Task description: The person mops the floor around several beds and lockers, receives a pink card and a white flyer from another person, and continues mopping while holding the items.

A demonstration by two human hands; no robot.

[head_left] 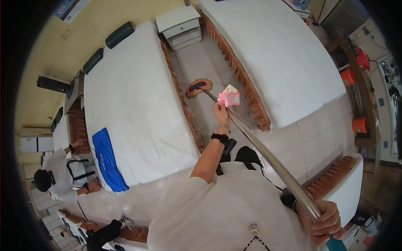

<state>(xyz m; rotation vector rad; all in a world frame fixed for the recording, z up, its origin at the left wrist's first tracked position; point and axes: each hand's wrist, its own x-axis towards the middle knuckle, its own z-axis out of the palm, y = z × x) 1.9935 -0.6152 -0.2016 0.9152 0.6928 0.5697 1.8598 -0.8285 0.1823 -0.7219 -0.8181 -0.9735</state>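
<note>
A long metal mop handle slants across the view from the lower right toward the floor between two beds. Its oval mop head, black and red with a brownish fringe, rests on the tiles. My right hand is wrapped round the upper end of the handle, by its teal grip. Stretched forward, my left hand pinches a pink card, right beside the handle. Behind the pink card, a cream card with red marks sticks out.
White-covered beds with brown skirts flank the aisle. Between their far ends stands a white nightstand. A blue cloth lies on the left bed's edge. Another person is at the left. Orange bins stand at right.
</note>
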